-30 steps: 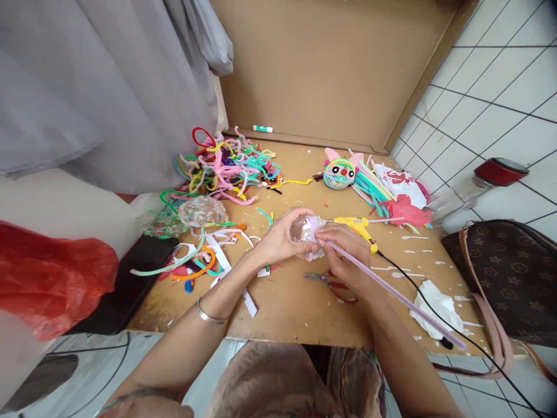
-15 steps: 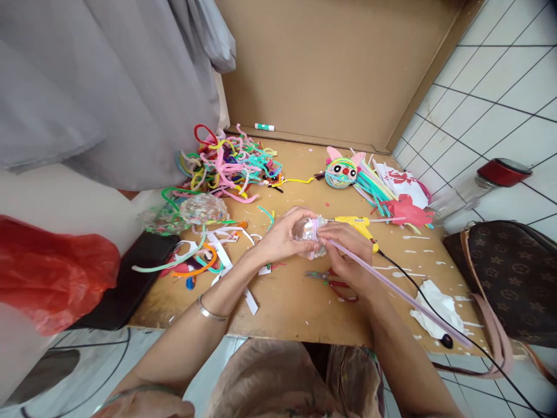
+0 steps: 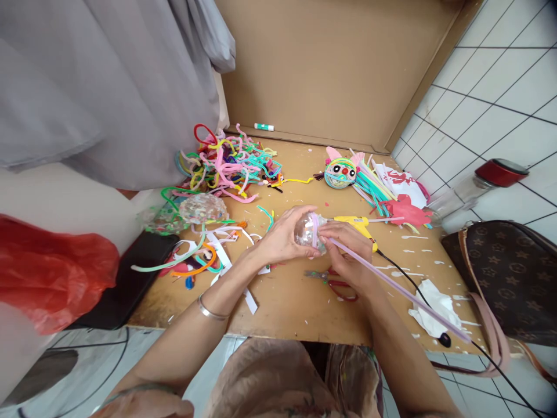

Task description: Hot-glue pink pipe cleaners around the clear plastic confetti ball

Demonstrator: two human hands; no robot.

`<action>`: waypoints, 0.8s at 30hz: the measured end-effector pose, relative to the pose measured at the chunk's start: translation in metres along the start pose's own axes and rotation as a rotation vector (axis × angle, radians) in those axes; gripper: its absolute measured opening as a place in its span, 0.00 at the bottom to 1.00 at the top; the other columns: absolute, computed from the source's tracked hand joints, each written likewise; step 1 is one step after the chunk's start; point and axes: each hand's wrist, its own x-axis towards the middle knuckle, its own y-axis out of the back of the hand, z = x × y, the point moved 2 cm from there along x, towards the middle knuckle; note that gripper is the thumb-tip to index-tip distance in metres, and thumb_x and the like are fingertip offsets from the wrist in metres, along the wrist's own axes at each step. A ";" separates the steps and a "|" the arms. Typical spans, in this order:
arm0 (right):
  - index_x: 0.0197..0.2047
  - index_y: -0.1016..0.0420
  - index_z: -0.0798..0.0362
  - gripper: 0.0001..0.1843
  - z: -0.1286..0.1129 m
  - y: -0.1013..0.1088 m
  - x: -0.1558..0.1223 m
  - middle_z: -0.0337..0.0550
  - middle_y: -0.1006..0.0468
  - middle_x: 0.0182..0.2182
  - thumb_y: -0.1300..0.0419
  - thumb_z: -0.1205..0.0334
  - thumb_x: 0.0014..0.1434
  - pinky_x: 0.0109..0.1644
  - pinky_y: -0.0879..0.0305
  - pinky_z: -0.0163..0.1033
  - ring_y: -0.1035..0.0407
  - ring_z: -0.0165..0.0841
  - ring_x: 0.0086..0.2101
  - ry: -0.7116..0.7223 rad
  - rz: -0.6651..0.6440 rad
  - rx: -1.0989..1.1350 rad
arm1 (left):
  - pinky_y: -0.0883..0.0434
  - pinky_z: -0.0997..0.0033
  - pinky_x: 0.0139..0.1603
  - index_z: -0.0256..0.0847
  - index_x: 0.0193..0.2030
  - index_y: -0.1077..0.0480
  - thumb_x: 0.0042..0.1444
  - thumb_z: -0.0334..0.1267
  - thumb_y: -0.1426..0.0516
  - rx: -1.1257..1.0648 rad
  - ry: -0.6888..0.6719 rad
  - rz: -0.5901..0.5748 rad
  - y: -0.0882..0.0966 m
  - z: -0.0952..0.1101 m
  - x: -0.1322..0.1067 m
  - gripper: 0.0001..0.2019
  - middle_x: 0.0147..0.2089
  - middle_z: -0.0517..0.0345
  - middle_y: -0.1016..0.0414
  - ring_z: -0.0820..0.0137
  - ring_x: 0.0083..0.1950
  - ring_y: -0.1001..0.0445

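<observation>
Noted left hand (image 3: 282,235) curled round clear plastic (image 3: 303,233), mid-frame. Just right, noted right hand (image 3: 349,245) pinching lilac strip (image 3: 404,292) at it, with tail toward lower right. Judged step as wrapping; judged next turn to need steady hold, taut strip.

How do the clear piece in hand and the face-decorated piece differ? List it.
The clear piece is in the left hand; the face piece rests on the table.
The clear piece shows a lilac band; the face piece, yellow and turquoise strands.
The face piece has two eyes; none show on the clear piece.
Both look rounded.
</observation>
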 end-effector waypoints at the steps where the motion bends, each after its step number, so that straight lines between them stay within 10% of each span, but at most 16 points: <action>1: 0.39 0.23 0.49 0.08 0.000 0.000 0.000 0.43 0.18 0.34 0.42 0.70 0.60 0.48 0.26 0.45 0.23 0.36 0.39 0.002 -0.003 0.000 | 0.35 0.54 0.62 0.44 0.62 0.37 0.37 0.45 0.28 0.004 -0.008 -0.001 0.000 0.000 0.000 0.43 0.59 0.47 0.31 0.55 0.60 0.31; 11: 0.38 0.23 0.48 0.08 -0.001 0.000 0.000 0.42 0.17 0.35 0.43 0.67 0.62 0.47 0.26 0.45 0.23 0.35 0.38 -0.026 0.019 0.002 | 0.35 0.52 0.64 0.41 0.56 0.31 0.39 0.44 0.29 -0.019 -0.108 -0.005 -0.001 -0.004 0.001 0.35 0.58 0.44 0.30 0.55 0.61 0.32; 18: 0.37 0.23 0.48 0.06 -0.002 0.000 0.000 0.41 0.18 0.34 0.42 0.64 0.62 0.44 0.26 0.41 0.23 0.34 0.37 -0.107 0.060 -0.008 | 0.39 0.48 0.66 0.42 0.58 0.35 0.28 0.55 0.27 0.068 -0.120 -0.056 -0.005 -0.008 0.001 0.48 0.62 0.41 0.35 0.50 0.64 0.36; 24: 0.37 0.23 0.49 0.04 0.001 0.001 -0.001 0.42 0.17 0.36 0.40 0.62 0.61 0.45 0.26 0.42 0.23 0.34 0.37 -0.153 0.068 -0.007 | 0.38 0.50 0.66 0.41 0.59 0.37 0.35 0.44 0.29 0.113 -0.159 -0.038 -0.010 -0.009 -0.001 0.42 0.62 0.43 0.35 0.52 0.64 0.37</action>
